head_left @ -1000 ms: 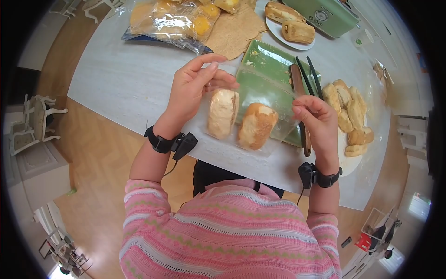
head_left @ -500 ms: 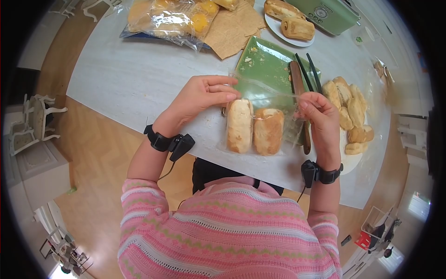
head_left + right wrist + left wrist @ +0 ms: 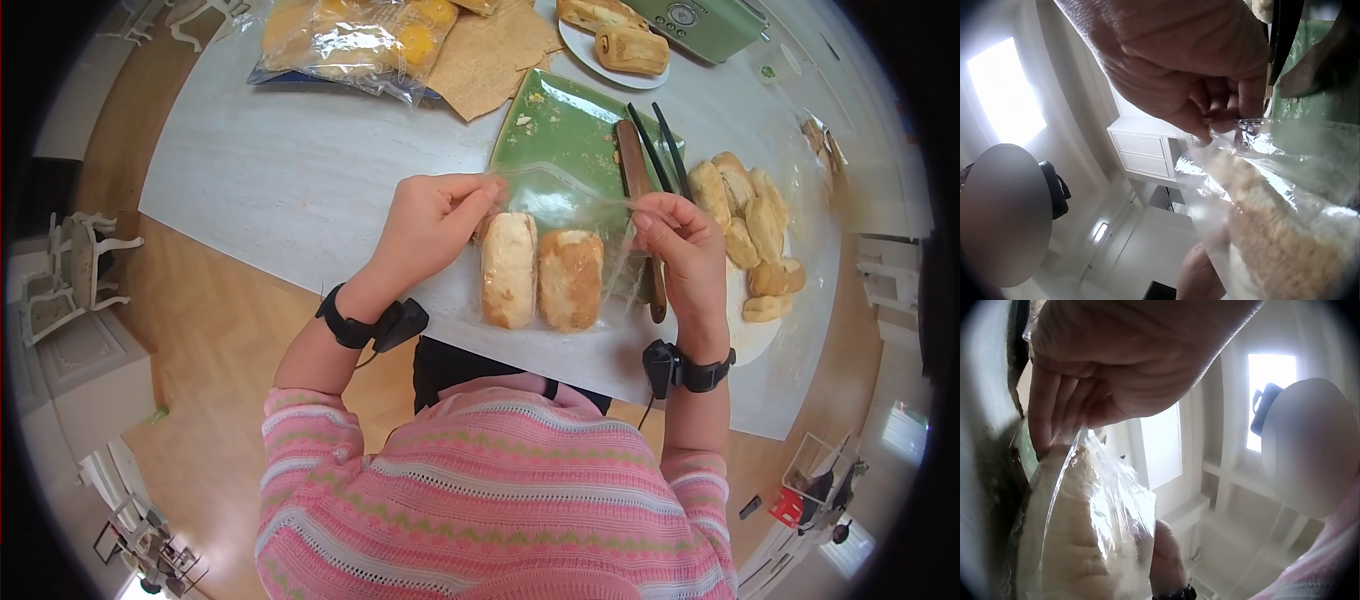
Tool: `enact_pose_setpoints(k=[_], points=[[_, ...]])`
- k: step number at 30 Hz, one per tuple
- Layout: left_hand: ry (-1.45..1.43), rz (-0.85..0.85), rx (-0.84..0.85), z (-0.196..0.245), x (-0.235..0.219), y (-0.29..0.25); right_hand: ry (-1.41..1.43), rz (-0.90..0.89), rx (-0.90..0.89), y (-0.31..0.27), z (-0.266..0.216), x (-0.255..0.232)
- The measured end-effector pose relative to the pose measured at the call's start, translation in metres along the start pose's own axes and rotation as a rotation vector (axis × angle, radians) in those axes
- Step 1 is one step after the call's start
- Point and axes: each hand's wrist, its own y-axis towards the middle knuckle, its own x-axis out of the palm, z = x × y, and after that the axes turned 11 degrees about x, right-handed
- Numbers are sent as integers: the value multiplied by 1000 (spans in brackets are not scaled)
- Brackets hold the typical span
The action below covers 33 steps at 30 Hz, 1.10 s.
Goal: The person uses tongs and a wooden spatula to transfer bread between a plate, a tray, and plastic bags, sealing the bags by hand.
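Note:
A clear plastic bag [image 3: 575, 200] with two bread rolls inside hangs between both hands at the table's near edge. The paler roll [image 3: 508, 270] is on the left, the browner roll [image 3: 571, 280] beside it. My left hand [image 3: 433, 220] pinches the bag's upper left corner between thumb and fingers. With thumb and curled fingers, my right hand [image 3: 685, 250] grips the upper right corner. In the left wrist view the film [image 3: 1107, 506] stretches down from the fingertips over a roll. The right wrist view shows crinkled film [image 3: 1260, 144] under the thumb, close over the browner roll.
Behind the bag lies a green square plate [image 3: 570, 125] with crumbs, a wooden-handled knife [image 3: 632, 160] and dark tongs [image 3: 665, 150]. More rolls [image 3: 765, 215] are piled at right. A white plate [image 3: 590, 62] of pastries, a green toaster [image 3: 705, 25] and bagged bread [image 3: 350, 45] stand farther back.
The left hand came down from above the bag and now pinches its upper left corner. The rolls have settled side by side, more upright. The right hand kept its grip.

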Motion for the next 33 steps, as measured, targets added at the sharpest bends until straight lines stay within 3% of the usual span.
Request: enact_pose_setpoints(k=[2, 4, 16, 20, 25, 33], points=[[6, 23, 9, 0, 2, -3, 21, 30, 11, -1, 0, -1], [-163, 109, 42, 1, 3, -4, -1, 42, 6, -3, -3, -4], [-97, 2, 307, -12, -16, -6, -186, -49, -106, -1, -4, -19], [-103, -8, 314, -18, -16, -5, -297, -99, -149, -1, -8, -20], [-293, 119, 247, -16, -9, -4, -439, -122, -243, -3, -10, -23], [-273, 90, 302, -29, -15, -2, -515, -86, -290, -1, -6, -23]])
